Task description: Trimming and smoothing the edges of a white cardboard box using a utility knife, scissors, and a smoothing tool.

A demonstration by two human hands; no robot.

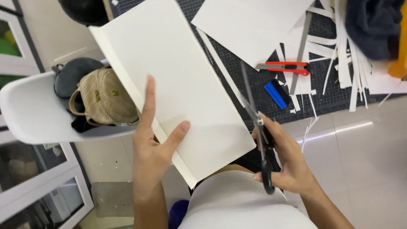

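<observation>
Centrally, the left hand (153,144) pinched a large white sheet (169,80) stretching toward the frame's upper left, while the right hand (285,159) gripped black scissors (259,131) at its lower-right edge.

From my seat, the scissors (257,127) blur along their blades — I can't tell how far they gape. The top edge cuts off the dark round object (85,10) and the navy cloth (373,25) — the orange thing (400,51) runs off right.
</observation>
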